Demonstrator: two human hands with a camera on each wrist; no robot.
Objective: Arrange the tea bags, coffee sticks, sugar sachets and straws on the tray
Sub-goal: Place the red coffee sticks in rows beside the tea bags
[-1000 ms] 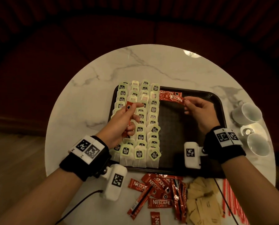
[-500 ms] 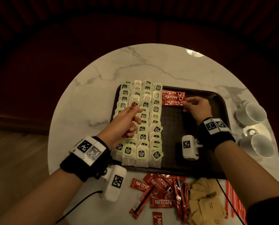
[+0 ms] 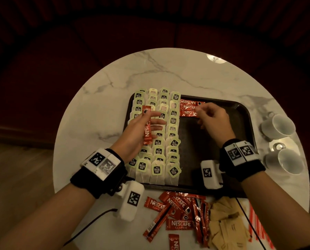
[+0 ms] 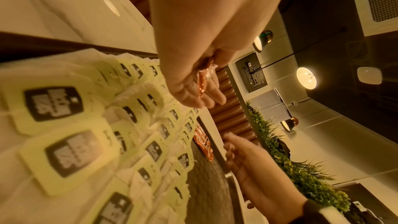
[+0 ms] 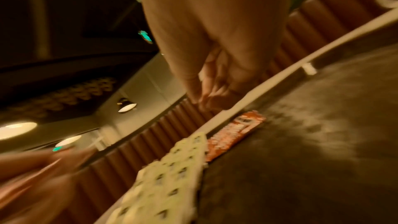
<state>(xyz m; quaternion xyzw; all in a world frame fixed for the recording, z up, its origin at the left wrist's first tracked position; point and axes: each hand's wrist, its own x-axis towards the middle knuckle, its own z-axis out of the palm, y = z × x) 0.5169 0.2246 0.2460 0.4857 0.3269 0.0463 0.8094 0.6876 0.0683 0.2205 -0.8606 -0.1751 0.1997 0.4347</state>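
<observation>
A black tray sits on the round marble table. Tea bags with green tags fill its left side in several columns. Three red coffee sticks lie side by side at the tray's far edge. My left hand hovers over the tea bags and holds one coffee stick lengthwise between thumb and fingers; the left wrist view shows this stick in the fingers. My right hand is at the right end of the three sticks, fingers loosely curled and holding nothing; in the right wrist view the hand is above the sticks.
Loose coffee sticks, brown sugar sachets and red straws lie on the table in front of the tray. Two white cups lie at the table's right edge. The tray's right half is bare.
My right hand laid its coffee stick beside the two on the tray and let go. My left hand turned, so its stick now shows full length.
</observation>
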